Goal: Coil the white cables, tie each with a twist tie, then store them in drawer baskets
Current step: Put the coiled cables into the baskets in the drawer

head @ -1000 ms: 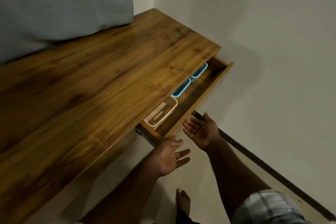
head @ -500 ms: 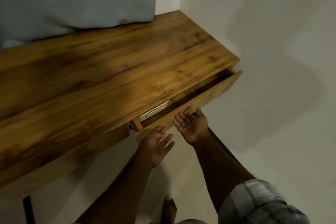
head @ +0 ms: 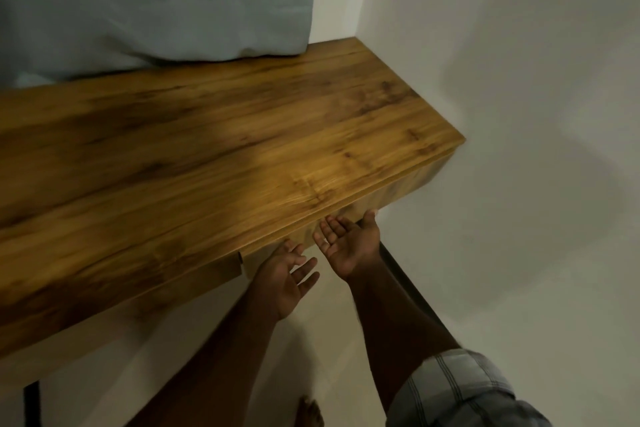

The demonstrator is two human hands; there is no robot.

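The drawer front (head: 398,194) sits flush under the edge of the wooden desk top (head: 221,156), so its inside, the baskets and any cables are hidden. My left hand (head: 287,279) is palm-up just below the desk edge, fingers spread, holding nothing. To its right, my right hand (head: 348,241) is also palm-up and empty, its fingertips and thumb against the lower edge of the drawer front.
A grey-blue cloth (head: 152,0) hangs behind the desk on the left. White walls meet in a corner at the desk's far right end. A dark desk leg (head: 31,404) shows at the lower left, and a bare foot (head: 311,414) stands on the pale floor.
The drawer has slid from well open, with blue baskets and a white basket showing, to fully closed. Both hands moved forward with it toward the desk.
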